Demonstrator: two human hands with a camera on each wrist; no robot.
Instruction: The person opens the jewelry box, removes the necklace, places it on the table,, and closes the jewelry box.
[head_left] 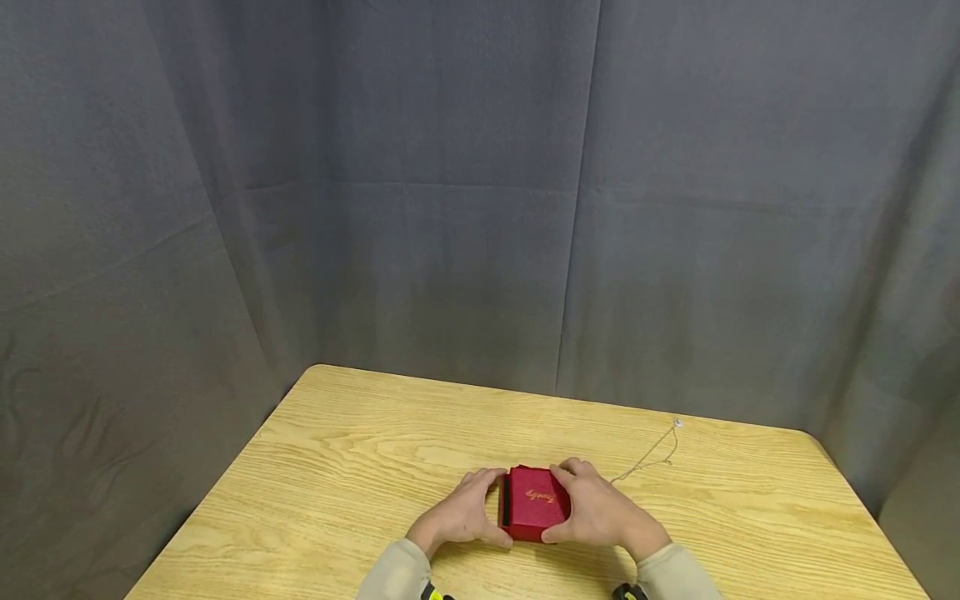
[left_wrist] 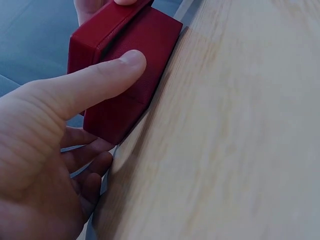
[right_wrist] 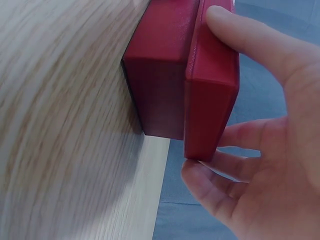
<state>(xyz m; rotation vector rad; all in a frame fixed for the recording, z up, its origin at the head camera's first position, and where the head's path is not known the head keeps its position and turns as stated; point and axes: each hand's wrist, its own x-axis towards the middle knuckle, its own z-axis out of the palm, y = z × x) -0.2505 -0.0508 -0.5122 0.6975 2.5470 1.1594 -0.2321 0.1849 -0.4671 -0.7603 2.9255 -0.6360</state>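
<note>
A red jewelry box (head_left: 536, 497) with gold lettering on its lid stands on the table between both hands. The left hand (head_left: 463, 510) grips the lower part of the box, its thumb flat along the red side (left_wrist: 135, 92) in the left wrist view. Across from it, the right hand (head_left: 596, 510) holds the lid (right_wrist: 212, 90) by its edges, thumb on one side and fingers on the other. The lid sits unevenly on the base (right_wrist: 160, 70), and a black strip (head_left: 506, 500) shows along its left edge in the head view.
A thin chain necklace (head_left: 647, 461) with a small pale piece at its far end lies behind the right hand. The wooden table (head_left: 360, 450) reaches to its rounded back corners, with grey curtains (head_left: 450, 208) behind and to the left.
</note>
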